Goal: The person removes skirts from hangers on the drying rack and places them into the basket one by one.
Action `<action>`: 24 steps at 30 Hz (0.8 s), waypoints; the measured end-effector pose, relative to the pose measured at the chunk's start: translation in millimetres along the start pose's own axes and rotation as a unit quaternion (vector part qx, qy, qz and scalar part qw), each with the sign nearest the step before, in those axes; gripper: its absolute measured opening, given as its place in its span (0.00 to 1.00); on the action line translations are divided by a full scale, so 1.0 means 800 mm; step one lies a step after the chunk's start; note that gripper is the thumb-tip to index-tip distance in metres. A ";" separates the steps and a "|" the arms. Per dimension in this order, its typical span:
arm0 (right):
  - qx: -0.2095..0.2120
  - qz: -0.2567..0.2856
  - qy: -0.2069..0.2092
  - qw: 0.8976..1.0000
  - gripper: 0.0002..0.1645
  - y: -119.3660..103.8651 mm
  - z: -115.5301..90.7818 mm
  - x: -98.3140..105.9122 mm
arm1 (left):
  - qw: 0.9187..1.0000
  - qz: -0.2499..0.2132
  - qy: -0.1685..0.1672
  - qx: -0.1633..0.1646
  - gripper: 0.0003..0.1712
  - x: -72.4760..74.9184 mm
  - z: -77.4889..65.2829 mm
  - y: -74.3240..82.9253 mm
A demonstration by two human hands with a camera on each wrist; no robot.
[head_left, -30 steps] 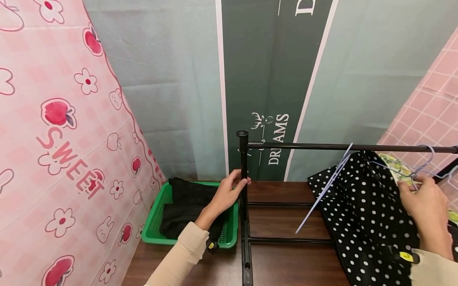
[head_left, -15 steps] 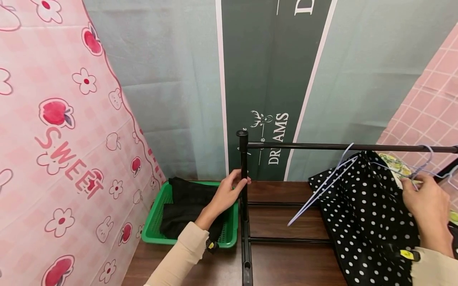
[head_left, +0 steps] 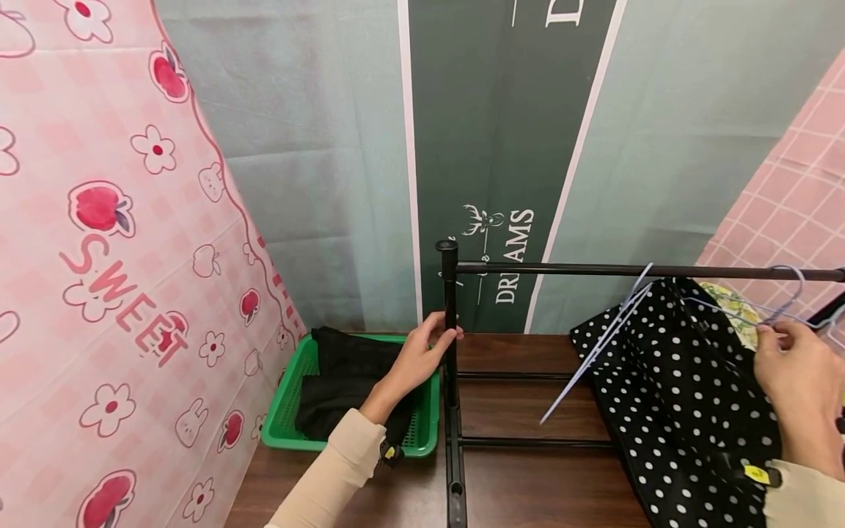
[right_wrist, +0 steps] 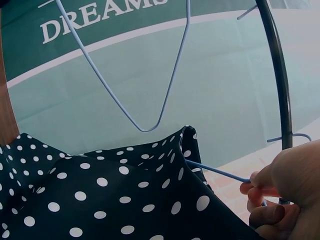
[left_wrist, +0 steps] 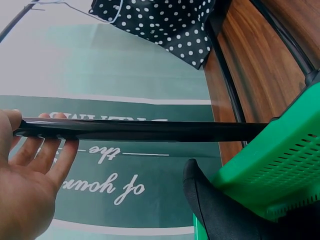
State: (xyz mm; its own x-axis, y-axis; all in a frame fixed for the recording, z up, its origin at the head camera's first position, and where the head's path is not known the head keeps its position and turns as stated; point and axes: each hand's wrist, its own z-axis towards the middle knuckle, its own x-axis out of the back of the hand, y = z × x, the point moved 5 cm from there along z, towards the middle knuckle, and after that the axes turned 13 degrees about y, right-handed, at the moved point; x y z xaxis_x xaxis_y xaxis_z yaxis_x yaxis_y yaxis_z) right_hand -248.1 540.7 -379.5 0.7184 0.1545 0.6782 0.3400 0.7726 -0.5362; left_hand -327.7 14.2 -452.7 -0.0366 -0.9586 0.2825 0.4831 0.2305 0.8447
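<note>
My left hand (head_left: pixel 422 352) grips the black upright post (head_left: pixel 451 315) of a clothes rack, thumb on one side and fingers around the other. At the right, my right hand (head_left: pixel 799 381) pinches the wire of a light-blue hanger (right_wrist: pixel 220 172). One arm of that hanger runs into a black garment with white polka dots (head_left: pixel 686 381), whose kind I cannot tell. Its hook appears to be over the rack's top rail (head_left: pixel 561 270). A bare blue hanger (head_left: pixel 594 345) hangs from the rail left of the dotted garment, seen nearly edge-on.
A green plastic basket (head_left: pixel 284 422) with folded black cloth (head_left: pixel 350 359) stands left of the post on the brown wooden surface (head_left: pixel 528 484). A yellow-green patterned cloth (head_left: pixel 733 308) shows behind the dotted garment. Two lower black bars (head_left: pixel 528 443) cross near the surface.
My right hand has shifted slightly right along with the hanger wire. The bare hanger has swung a little on the rail. My left hand has stayed on the post.
</note>
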 end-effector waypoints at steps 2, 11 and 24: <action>0.000 0.003 0.002 1.000 0.27 -0.002 0.000 0.003 | 1.000 0.001 0.000 0.002 0.19 0.000 0.000 0.000; -0.019 0.089 0.043 0.995 0.25 -0.013 -0.008 0.020 | 1.000 0.000 -0.003 0.011 0.19 -0.001 -0.002 0.001; -0.053 0.142 0.077 0.985 0.21 -0.024 -0.024 0.037 | 1.000 0.000 -0.002 0.009 0.19 0.000 -0.002 0.001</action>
State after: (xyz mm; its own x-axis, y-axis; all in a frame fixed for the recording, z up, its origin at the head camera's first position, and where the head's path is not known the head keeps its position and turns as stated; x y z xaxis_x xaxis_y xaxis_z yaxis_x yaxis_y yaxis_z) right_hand -221.6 518.6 -358.3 0.8744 0.2534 0.4138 0.1683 0.6415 -0.7484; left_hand -326.2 14.3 -452.7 -0.0398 -0.9581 0.2835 0.4672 0.2330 0.8529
